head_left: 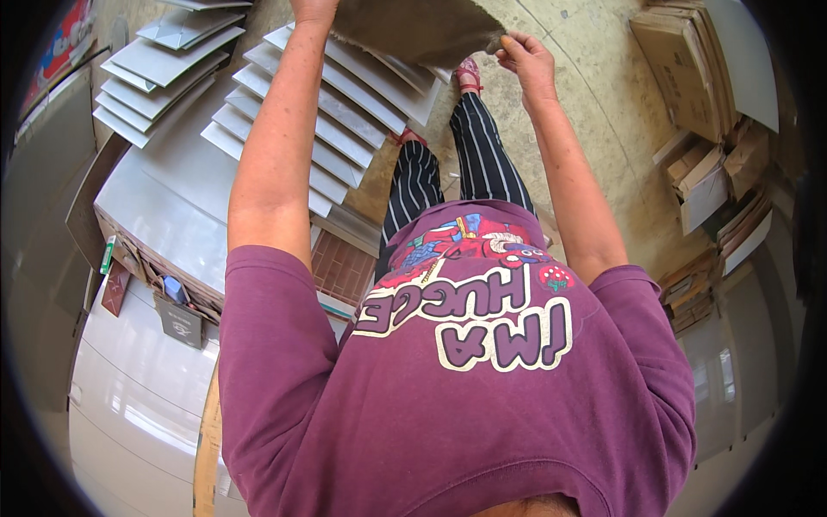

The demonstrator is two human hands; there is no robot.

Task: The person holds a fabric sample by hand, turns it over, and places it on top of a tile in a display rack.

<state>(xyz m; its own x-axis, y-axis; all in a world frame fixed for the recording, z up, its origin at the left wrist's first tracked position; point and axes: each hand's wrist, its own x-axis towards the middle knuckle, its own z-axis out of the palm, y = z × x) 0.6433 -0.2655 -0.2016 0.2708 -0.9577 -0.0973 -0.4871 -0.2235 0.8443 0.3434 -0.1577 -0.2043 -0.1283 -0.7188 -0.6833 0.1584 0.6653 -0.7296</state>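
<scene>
A dark grey-brown cloth [422, 30] with a frayed edge is spread between my raised hands, its far part cut off by the top of the view. My right hand [527, 67] pinches the cloth's bunched right corner between thumb and fingers. At the cloth's left edge is my left hand [315, 9]; its fingers run out of the picture, but the cloth stays stretched from it. Below and left of the cloth, grey-white flat panels [323, 129] lie overlapped in a stepped fan on a stack.
More fanned panels [164, 73] lie at the far left, beside a pale flat surface [164, 198]. Cardboard boxes [680, 69] and an open carton [702, 185] line the right. A dark box [179, 320] and a blue item [174, 289] sit at the left. Concrete floor [594, 77] lies between.
</scene>
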